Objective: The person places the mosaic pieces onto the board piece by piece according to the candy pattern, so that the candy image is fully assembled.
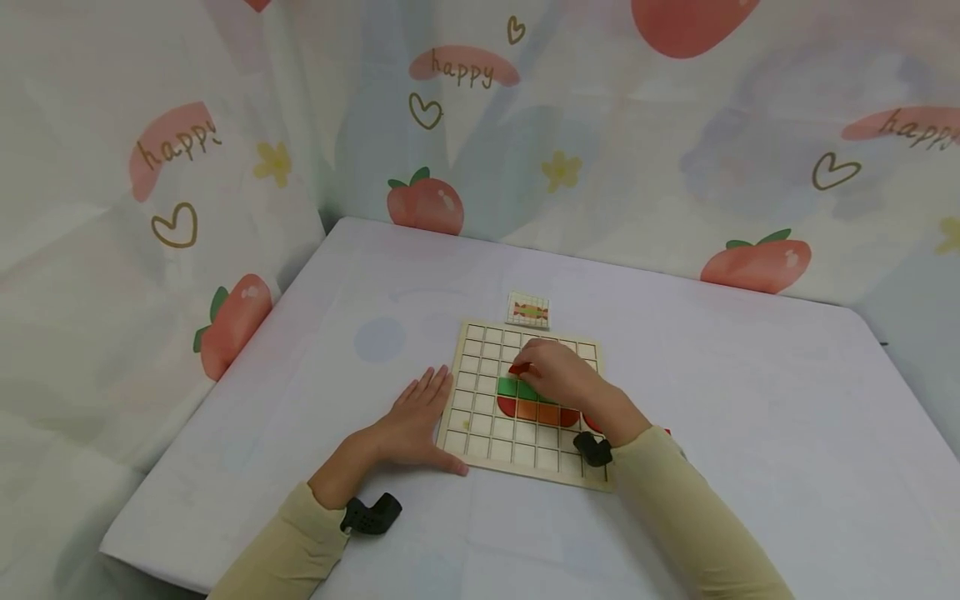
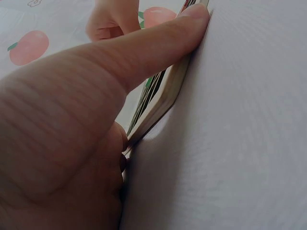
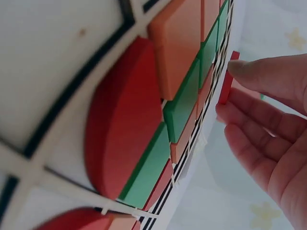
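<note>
A pale wooden grid board [image 1: 480, 448] lies on the table. Green pieces [image 1: 507, 387] fill part of a row near its middle, with orange pieces [image 1: 527, 410] and rounded red pieces [image 1: 507, 406] just below. Over the board, my right hand [image 1: 558, 375] pinches a small red piece [image 3: 227, 79] between thumb and fingertips and hides part of the grid. My left hand [image 1: 412, 427] lies with fingers spread along the board's left side. Its thumb [image 2: 158, 45] reaches the near edge of the board.
Behind the board sits a small pattern card [image 1: 528, 310] with a candy-like picture on a grid. Another red piece [image 1: 667, 431] peeks out beside the right sleeve. The white table [image 1: 750, 400] backs onto a printed cloth [image 1: 600, 208].
</note>
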Available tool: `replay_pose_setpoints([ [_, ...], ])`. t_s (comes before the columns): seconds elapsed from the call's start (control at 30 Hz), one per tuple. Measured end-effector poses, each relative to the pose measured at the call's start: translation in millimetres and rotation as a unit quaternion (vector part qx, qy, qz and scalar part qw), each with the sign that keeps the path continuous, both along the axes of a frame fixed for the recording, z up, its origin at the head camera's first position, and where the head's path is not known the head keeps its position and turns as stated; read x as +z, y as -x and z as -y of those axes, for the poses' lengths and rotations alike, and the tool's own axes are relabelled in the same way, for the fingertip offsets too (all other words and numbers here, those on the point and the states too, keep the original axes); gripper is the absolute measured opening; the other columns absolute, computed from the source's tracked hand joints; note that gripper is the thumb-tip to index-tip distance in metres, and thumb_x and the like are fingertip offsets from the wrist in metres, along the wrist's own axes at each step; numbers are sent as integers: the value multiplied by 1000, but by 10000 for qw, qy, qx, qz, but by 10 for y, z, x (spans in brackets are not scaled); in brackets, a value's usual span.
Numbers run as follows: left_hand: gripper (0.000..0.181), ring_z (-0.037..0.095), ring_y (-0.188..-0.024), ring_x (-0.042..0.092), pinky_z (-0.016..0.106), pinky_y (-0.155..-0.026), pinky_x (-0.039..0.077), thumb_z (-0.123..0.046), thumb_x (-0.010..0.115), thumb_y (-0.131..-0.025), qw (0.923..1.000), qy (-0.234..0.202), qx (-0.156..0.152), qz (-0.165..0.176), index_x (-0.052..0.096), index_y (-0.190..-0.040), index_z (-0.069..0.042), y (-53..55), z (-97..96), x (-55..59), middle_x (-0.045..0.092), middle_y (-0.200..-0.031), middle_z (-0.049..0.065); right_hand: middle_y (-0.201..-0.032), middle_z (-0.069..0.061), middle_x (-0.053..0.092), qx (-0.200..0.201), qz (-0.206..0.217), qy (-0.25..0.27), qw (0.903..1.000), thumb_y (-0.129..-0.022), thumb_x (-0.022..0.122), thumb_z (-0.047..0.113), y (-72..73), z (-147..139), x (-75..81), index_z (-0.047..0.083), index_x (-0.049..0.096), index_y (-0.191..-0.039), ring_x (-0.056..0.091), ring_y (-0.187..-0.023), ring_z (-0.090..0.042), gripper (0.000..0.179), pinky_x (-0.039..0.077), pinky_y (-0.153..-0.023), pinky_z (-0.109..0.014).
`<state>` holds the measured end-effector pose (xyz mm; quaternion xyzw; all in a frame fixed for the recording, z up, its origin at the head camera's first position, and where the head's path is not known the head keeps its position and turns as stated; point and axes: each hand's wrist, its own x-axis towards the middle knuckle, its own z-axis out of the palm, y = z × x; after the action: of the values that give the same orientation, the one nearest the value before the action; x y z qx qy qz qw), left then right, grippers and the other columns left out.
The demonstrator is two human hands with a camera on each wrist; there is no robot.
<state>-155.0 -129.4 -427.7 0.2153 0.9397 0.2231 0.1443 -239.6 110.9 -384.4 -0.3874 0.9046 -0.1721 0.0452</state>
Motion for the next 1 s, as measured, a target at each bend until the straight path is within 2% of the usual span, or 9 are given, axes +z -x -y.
replay_pose_setpoints([
  [0.37,126,25,-137,-10,43,-108,1,-68,68,-64,10000,18,-44,-31,1,-146,-1,18,10,-21,-4,-152,12,-94,-5,63,290,47,-160,9994,-85,63,0,79,82,-36,3,70,-97,58,-88,-20,14,48,-77,-32],
  [0.67,125,25,-137,-10,42,-108,0,-68,68,-64,10000,10,-57,-8,1,-146,-1,13,3,-13,-4,-152,12,-93,-6,63,434,18,-415,9982,-85,62,-2,77,118,-24,3,70,-97,58,-87,-21,15,48,-77,-32],
  [1.0,126,24,-137,-11,42,-108,0,-69,67,-63,10000,75,-31,-33,1,-147,-1,18,7,-22,-4,-153,12,-93,-7,63,646,-78,-450,9969,-85,62,-2,82,119,-17,2,70,-97,59,-88,-21,15,48,-77,-32],
])
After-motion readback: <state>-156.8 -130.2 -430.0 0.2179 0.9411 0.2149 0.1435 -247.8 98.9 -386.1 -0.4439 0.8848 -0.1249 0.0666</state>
